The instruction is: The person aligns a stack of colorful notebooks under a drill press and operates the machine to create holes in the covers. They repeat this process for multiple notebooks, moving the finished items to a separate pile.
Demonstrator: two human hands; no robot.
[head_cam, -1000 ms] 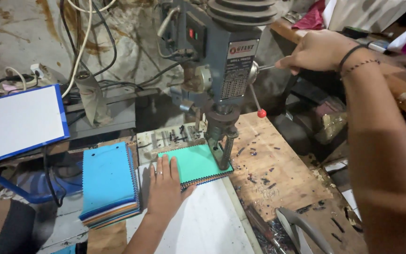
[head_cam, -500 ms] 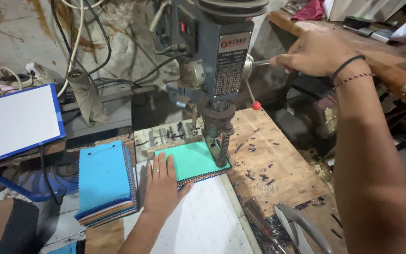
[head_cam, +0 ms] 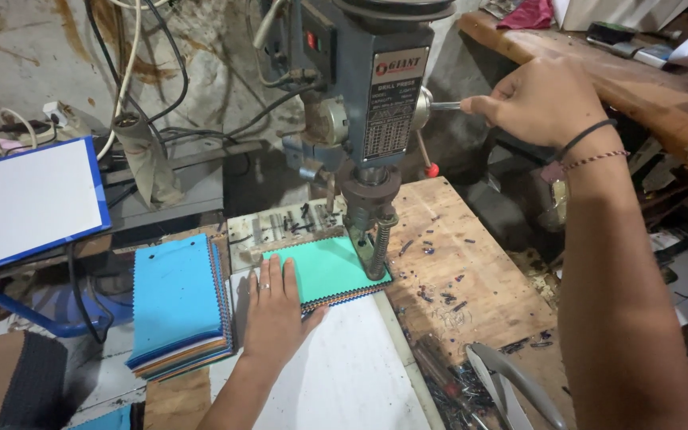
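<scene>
My left hand point(head_cam: 274, 306) lies flat, fingers together, on the near left part of a stack of fabric swatches with a turquoise top sheet point(head_cam: 324, 269). The stack sits on a white board point(head_cam: 344, 374) under a blue-grey drill press point(head_cam: 360, 95). The press's spindle point(head_cam: 374, 231) is down on the stack's right edge. My right hand point(head_cam: 539, 99) is closed around the metal feed lever point(head_cam: 443, 105) on the press's right side; another lever arm with a red knob point(head_cam: 433, 170) hangs below it.
A second stack of swatches with a light blue top point(head_cam: 177, 302) lies left of my left hand. A white panel with a blue rim point(head_cam: 29, 199) stands at far left. Chips and scraps litter the wooden bench point(head_cam: 471, 271). Cables hang on the wall behind.
My right hand has turned the feed lever downward and the spindle has come down onto the swatch stack. My left hand stays pressed on the stack.
</scene>
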